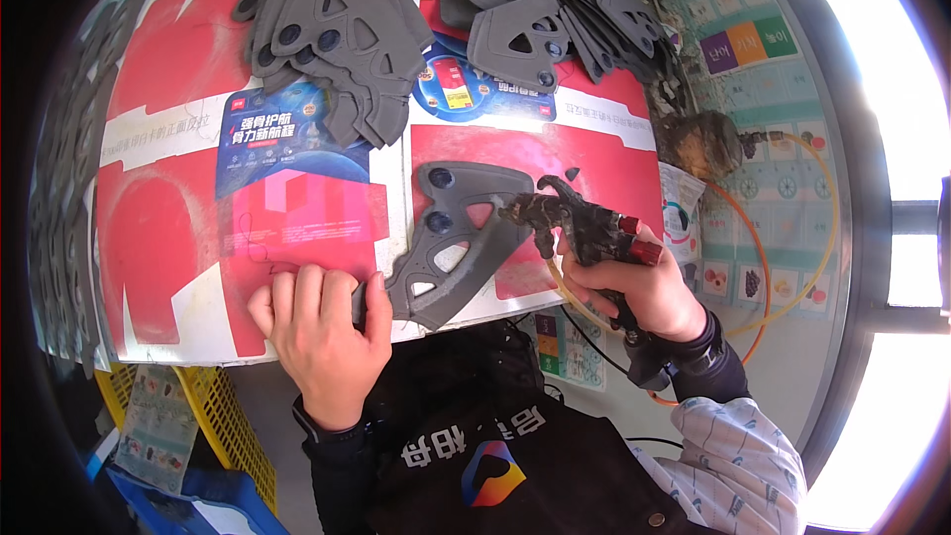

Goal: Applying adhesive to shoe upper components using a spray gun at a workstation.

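Note:
My left hand (327, 337) is closed at the table's near edge, thumb and forefinger pinching the lower left end of a flat grey cut-out piece (485, 238). This piece has triangular openings and two dark round spots. My right hand (644, 287) is wrapped round a spray gun (584, 228), dark and crusted with residue, with red knobs at its back. The gun's nozzle is over the piece's right side, close to its surface. A yellowish hose (565, 282) hangs from the gun.
Stacks of similar grey pieces (342, 25) lie at the back left and back right (520, 35) of the cardboard-covered table (149, 238). A crusted pot (698, 144) stands on the right, near orange and yellow hoses (832, 228). Yellow (223, 426) and blue crates (188, 505) sit below left.

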Demonstrator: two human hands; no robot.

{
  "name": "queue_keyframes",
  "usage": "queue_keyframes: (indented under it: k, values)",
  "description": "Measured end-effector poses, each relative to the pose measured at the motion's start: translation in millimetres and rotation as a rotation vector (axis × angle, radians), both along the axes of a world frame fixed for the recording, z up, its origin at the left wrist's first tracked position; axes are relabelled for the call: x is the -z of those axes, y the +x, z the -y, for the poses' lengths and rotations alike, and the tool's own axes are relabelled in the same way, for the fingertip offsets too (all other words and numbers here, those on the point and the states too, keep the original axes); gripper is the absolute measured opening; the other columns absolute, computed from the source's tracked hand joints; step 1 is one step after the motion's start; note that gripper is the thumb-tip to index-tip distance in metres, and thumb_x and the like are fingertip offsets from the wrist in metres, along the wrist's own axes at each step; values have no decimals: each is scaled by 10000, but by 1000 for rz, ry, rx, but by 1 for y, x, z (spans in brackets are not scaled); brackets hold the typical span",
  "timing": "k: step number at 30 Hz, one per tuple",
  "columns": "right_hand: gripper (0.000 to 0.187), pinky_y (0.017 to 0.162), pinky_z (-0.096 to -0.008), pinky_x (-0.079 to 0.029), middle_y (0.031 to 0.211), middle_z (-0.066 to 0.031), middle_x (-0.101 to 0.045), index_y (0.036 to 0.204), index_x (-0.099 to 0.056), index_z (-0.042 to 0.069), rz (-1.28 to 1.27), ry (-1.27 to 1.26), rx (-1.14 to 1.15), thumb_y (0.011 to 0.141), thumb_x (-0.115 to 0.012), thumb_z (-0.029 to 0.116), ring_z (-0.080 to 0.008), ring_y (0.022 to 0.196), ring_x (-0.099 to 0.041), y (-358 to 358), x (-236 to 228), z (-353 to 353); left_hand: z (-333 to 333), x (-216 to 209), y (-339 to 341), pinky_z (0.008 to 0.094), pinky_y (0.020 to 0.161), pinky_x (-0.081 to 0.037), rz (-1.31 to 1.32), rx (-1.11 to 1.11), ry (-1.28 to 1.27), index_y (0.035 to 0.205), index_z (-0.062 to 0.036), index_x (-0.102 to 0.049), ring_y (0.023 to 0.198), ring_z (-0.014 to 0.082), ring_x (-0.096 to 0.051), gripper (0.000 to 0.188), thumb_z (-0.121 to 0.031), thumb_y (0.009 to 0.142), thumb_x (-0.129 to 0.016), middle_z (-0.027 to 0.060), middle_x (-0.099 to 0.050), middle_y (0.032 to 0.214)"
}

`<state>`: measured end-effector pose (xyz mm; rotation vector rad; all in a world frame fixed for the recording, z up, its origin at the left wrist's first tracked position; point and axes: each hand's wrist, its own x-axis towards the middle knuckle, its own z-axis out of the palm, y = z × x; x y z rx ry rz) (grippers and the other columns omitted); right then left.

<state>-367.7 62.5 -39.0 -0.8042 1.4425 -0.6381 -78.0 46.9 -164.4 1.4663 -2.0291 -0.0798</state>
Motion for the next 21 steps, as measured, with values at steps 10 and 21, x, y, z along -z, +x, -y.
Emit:
queue_keyframes:
  k: [10, 21]
  values:
    - [171, 499, -222, -342, 790, -14, -617, 1136, -663, 23, -22, -13, -35, 965, -672, 25, -32, 551, -468, 18, 0, 10, -1, 0, 0, 433, 832, -364, -11, -1, 0, 772, -87, -552, 816, 283, -508, 287, -254, 887, -756, 79, -505, 815]
    - [200, 509, -222, -341, 806, -12, -612, 1134, -639, 27, 18, 58, -51, 939, -663, -6, -30, 578, -471, 23, -2, 0, 0, 2, 1, 433, 832, -370, -23, 2, -17, 789, -78, -566, 823, 280, -515, 271, -243, 882, -760, 78, -521, 826]
